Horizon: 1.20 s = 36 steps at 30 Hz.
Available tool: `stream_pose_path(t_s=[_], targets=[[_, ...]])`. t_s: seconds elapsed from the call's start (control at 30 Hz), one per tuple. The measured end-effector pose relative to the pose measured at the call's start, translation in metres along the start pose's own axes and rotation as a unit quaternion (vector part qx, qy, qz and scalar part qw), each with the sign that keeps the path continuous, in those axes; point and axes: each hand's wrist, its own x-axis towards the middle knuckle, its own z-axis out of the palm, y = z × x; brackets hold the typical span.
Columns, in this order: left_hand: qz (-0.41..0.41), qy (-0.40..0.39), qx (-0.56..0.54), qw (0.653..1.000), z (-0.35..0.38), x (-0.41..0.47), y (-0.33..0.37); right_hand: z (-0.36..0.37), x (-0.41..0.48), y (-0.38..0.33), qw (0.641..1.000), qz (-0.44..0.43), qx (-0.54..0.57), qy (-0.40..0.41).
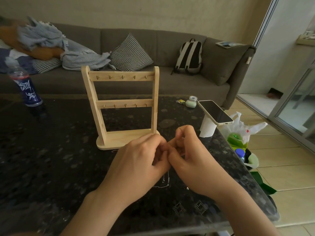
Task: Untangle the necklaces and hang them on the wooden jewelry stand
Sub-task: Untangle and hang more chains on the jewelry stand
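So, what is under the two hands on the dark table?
A thin silver necklace chain shows below them on the dark speckled table. The left hand and right hand cover its upper part.

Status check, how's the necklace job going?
Fingers busy: left hand and right hand pinch thin necklace chain between them. Hooks on wooden jewelry stand all bare. Nothing between hands and stand.

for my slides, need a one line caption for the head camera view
Left hand and right hand pinch a necklace chain over a dark table, before a bare wooden stand.
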Motion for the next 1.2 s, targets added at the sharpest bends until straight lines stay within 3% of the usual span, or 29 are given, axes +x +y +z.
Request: stream_pose_path(t_s=[0.27,0.33,0.43,0.53,0.67,0.83,1.2], targets=[[0.028,-0.091,0.067,0.993,-0.004,-0.001,0.003,-0.005,0.0,-0.002,0.996,0.015,-0.049,-0.071],[-0.011,-0.074,0.026,0.997,-0.004,-0.002,0.002,-0.004,0.001,-0.001,0.998,0.013,-0.014,-0.063],[-0.114,-0.04,-0.133,0.984,-0.007,0.0,0.005,-0.005,0.004,0.0,0.998,0.005,0.066,-0.021],[-0.217,-0.025,-0.285,0.933,-0.009,0.003,0.005,-0.008,0.004,-0.003,0.996,-0.014,0.082,0.032],[-0.299,-0.009,-0.383,0.874,-0.01,0.005,0.006,-0.005,0.003,-0.005,0.993,-0.043,0.083,0.067],[-0.32,-0.02,-0.423,0.847,-0.007,0.005,0.008,0.0,0.0,-0.011,0.993,-0.074,0.05,0.072],[-0.352,-0.017,-0.425,0.834,-0.001,0.007,0.008,0.007,-0.001,-0.014,0.981,-0.117,-0.035,0.151]])
